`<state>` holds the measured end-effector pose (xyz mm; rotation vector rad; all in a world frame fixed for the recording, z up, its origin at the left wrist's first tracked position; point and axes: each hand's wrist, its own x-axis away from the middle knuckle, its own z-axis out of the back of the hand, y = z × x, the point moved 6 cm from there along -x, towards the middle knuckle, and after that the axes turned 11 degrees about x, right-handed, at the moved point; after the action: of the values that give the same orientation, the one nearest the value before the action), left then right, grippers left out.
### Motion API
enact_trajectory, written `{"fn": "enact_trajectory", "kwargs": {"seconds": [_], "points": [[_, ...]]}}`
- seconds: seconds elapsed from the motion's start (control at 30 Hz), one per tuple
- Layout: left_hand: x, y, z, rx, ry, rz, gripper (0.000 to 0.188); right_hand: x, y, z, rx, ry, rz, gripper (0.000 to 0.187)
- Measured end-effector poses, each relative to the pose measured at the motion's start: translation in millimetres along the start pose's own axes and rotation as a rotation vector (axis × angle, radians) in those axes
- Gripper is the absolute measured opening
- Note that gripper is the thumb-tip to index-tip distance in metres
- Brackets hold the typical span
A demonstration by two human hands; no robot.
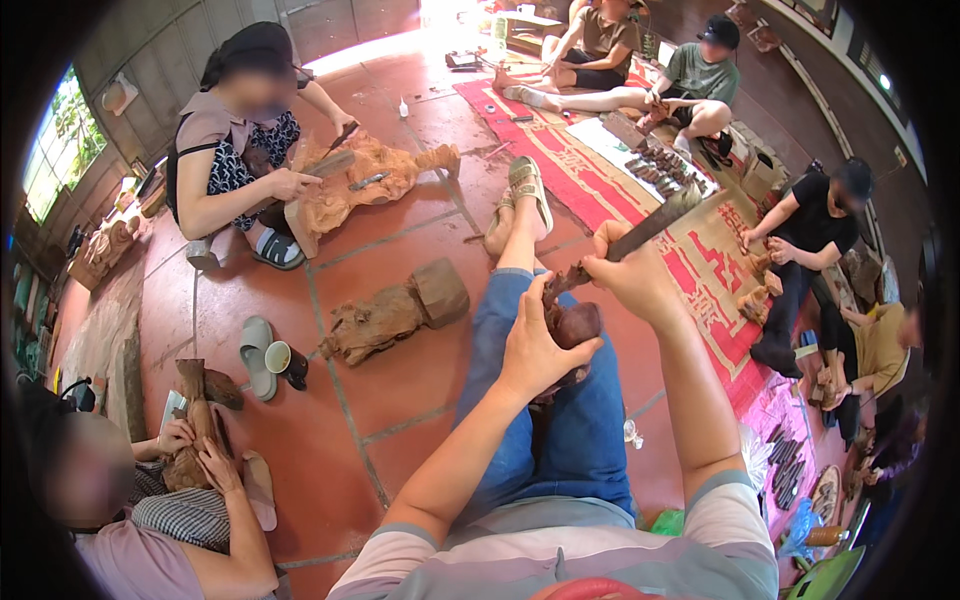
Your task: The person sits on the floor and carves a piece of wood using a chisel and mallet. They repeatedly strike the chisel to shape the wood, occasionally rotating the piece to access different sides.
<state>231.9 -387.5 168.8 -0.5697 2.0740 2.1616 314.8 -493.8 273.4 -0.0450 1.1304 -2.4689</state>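
Observation:
A dark brown wood carving (574, 323) with a rounded end rests over my lap between my knees. My left hand (535, 350) is wrapped around its near side, with the thumb along the rounded part. In my right hand (632, 283) is a long, flat, dark file (655, 226), gripped near its lower end and slanting up to the right. The file's lower end meets the upper part of the carving, close to my left fingers. My fingers hide much of the carving's shape.
A blocky wood carving (395, 310) lies on the tiles left of my legs, near a grey slipper (258, 358) and a cup (285, 362). Co-workers sit around with carvings, one at a large pale carving (380, 190). Chisels (787, 462) lie on pink sheeting at right.

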Motion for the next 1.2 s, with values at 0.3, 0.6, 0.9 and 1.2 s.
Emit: {"fn": "enact_trajectory", "kwargs": {"seconds": [0.3, 0.6, 0.9, 1.2], "points": [[-3.8, 0.4, -1.1, 0.027, 0.007, 0.009, 0.101, -10.2, 4.1, 6.6, -0.103, -0.076, -0.024, 0.019], [-2.2, 5.3, -1.1, -0.024, 0.001, -0.018, 0.102, -14.6, -3.5, 7.4, -0.061, -0.144, -0.068, 0.021], [-2.5, 4.2, -2.3, 0.048, -0.011, 0.025, 0.103, -17.8, -1.5, 5.7, -0.011, -0.179, -0.062, 0.021], [-10.7, 9.4, 1.0, -0.015, 0.022, 0.013, 0.1, -16.4, 13.9, -2.0, 0.033, -0.132, 0.06, 0.018]]}}
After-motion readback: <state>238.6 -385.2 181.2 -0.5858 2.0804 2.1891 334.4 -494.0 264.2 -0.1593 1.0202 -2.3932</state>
